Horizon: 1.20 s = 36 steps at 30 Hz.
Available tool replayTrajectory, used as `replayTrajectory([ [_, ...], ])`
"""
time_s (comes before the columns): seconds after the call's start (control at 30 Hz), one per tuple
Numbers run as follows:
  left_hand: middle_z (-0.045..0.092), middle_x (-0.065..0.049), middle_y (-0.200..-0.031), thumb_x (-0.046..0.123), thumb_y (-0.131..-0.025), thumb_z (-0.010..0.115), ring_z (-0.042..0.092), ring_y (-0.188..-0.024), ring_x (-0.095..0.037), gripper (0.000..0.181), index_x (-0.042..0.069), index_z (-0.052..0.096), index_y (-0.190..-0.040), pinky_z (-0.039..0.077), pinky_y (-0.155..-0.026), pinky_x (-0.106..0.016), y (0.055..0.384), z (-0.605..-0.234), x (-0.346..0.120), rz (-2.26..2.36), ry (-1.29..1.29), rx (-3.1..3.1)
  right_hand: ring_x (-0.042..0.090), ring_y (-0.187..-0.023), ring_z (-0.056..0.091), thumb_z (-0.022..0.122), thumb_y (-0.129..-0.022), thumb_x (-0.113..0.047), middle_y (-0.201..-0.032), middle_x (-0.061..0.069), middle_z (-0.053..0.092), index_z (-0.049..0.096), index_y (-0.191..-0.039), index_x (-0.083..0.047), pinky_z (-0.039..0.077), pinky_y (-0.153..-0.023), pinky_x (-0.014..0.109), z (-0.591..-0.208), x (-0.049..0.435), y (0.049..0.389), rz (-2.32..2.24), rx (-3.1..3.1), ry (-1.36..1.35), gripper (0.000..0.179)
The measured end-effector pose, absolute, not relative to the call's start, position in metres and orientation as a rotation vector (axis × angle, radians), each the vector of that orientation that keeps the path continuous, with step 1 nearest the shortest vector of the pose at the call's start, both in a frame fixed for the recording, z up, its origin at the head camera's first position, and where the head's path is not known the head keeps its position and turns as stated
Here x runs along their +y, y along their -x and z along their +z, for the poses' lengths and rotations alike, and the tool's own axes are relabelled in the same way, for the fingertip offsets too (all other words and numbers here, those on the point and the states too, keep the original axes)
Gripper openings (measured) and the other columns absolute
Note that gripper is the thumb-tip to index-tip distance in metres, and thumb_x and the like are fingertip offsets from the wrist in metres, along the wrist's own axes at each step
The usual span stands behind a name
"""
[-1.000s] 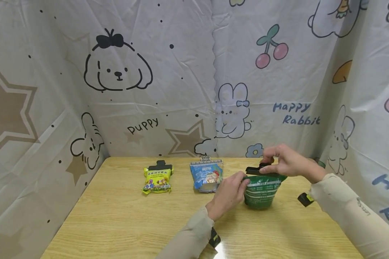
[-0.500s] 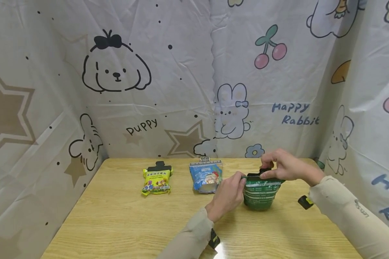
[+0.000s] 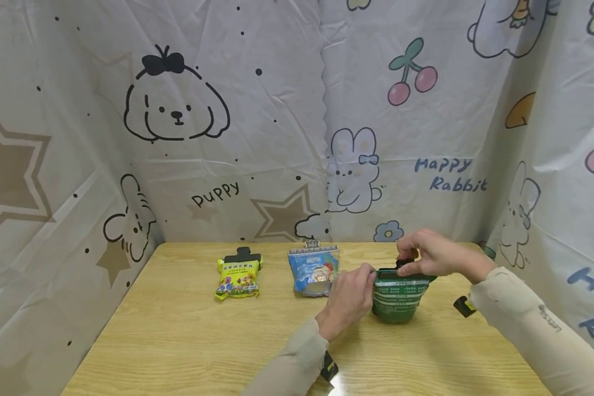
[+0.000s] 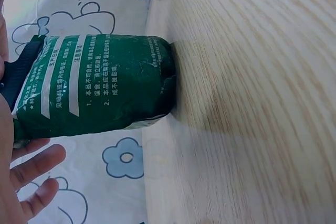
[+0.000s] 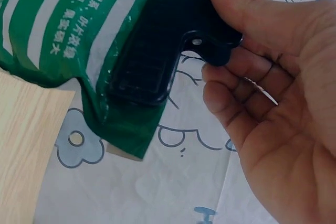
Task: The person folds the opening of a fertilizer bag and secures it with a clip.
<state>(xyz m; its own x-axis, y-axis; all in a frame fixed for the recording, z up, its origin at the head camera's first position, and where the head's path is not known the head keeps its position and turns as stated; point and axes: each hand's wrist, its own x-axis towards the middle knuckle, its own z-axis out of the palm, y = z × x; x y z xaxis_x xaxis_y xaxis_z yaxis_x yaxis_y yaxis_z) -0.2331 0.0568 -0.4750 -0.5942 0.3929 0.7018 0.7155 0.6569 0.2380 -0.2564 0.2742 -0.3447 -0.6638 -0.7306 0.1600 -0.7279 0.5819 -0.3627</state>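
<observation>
A green bag (image 3: 400, 301) with white bands and print stands upright on the table. My left hand (image 3: 345, 301) pinches its upper left corner; in the left wrist view several fingers spread loosely beside the bag. A black clip (image 5: 152, 45) lies across the bag's top edge, its bar over the front of the bag in the right wrist view. My right hand (image 3: 432, 254) holds the clip's handles between thumb and fingers. The right end of the bag's top sticks out past the bar. From the head, the right hand covers part of the clip.
To the left lie a yellow bag (image 3: 238, 279) with a black clip (image 3: 243, 254) on its top and a blue bag (image 3: 313, 272) with a patterned clip (image 3: 313, 248). The wooden table (image 3: 203, 346) ends at a printed cloth backdrop (image 3: 277, 121).
The black clip, held by my right hand, has come down from above the green bag onto its top edge. My left hand has stayed at the bag's corner.
</observation>
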Motion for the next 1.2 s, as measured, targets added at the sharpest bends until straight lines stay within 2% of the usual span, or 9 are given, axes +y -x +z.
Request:
replayTrajectory([
  [0.1,0.07,0.006,-0.076,0.019,-0.106,0.048,0.059,-0.058,-0.005,0.015,0.015,0.059,-0.097,0.034,-0.053,-0.016,0.2321,-0.4744,0.0576,-0.639,0.829,-2.254,0.006,-0.065,0.048,0.086,-0.081,-0.019,-0.069,-0.014,0.051,0.054,-0.069,-0.02,0.039,-0.06,0.019,-0.3429,0.2736,0.2567,-0.585,2.791,1.252,0.034],
  [0.33,0.07,0.006,-0.077,0.019,-0.107,0.048,0.061,-0.06,-0.006,0.016,0.015,0.06,-0.098,0.035,-0.054,-0.016,0.2308,-0.4749,0.0575,-0.675,0.817,-2.244,0.004,-0.067,0.049,0.086,-0.081,-0.019,-0.071,-0.013,0.057,0.061,-0.076,-0.021,0.042,-0.063,0.021,-0.3378,0.2717,0.2559,-0.491,2.798,1.15,0.025],
  [0.5,0.069,0.004,-0.081,0.021,-0.108,0.046,0.063,-0.065,-0.008,0.018,0.014,0.061,-0.101,0.044,-0.057,-0.021,0.23,-0.4767,0.0584,-0.717,0.843,-2.233,0.001,-0.067,0.05,0.085,-0.082,-0.02,-0.073,-0.015,0.061,0.063,-0.078,-0.023,0.044,-0.065,0.021,-0.3387,0.2716,0.2552,-0.467,2.797,1.155,0.022],
  [0.63,0.072,0.001,-0.093,0.021,-0.108,0.045,0.067,-0.075,-0.011,0.02,0.012,0.062,-0.115,0.052,-0.065,-0.026,0.2307,-0.4785,0.0606,-0.717,0.863,-2.21,0.003,-0.067,0.049,0.085,-0.083,-0.02,-0.073,-0.015,0.06,0.062,-0.079,-0.022,0.042,-0.063,0.021,-0.3385,0.2723,0.2558,-0.455,2.79,1.158,0.023],
  [0.73,0.074,-0.001,-0.101,0.017,-0.107,0.048,0.069,-0.082,-0.013,0.025,0.012,0.059,-0.128,0.054,-0.07,-0.028,0.2316,-0.4801,0.0615,-0.725,0.876,-2.195,0.006,-0.069,0.051,0.084,-0.083,-0.02,-0.074,-0.014,0.061,0.062,-0.081,-0.021,0.041,-0.063,0.021,-0.3379,0.2721,0.256,-0.446,2.79,1.139,0.022],
  [0.8,0.075,0.0,-0.105,0.013,-0.104,0.051,0.069,-0.085,-0.013,0.029,0.014,0.058,-0.132,0.054,-0.072,-0.028,0.2318,-0.4807,0.0618,-0.73,0.885,-2.191,0.007,-0.07,0.053,0.084,-0.083,-0.02,-0.076,-0.015,0.062,0.063,-0.082,-0.022,0.043,-0.064,0.022,-0.3385,0.2725,0.256,-0.444,2.795,1.118,0.021],
  [0.97,0.075,0.001,-0.107,0.005,-0.098,0.059,0.068,-0.089,-0.012,0.03,0.015,0.063,-0.125,0.054,-0.076,-0.026,0.2325,-0.4799,0.063,-0.726,0.896,-2.163,0.003,-0.073,0.055,0.083,-0.085,-0.024,-0.081,-0.015,0.065,0.065,-0.087,-0.023,0.048,-0.068,0.025,-0.3424,0.2753,0.255,-0.468,2.82,1.084,0.018],
  [1.2,0.077,-0.001,-0.104,0.001,-0.097,0.06,0.068,-0.087,-0.012,0.02,0.01,0.067,-0.113,0.055,-0.077,-0.023,0.2343,-0.4763,0.0653,-0.775,0.912,-2.093,-0.001,-0.081,0.06,0.081,-0.087,-0.028,-0.09,-0.015,0.069,0.07,-0.097,-0.025,0.054,-0.074,0.031,-0.3464,0.2791,0.2524,-0.494,2.833,1.111,0.015],
])
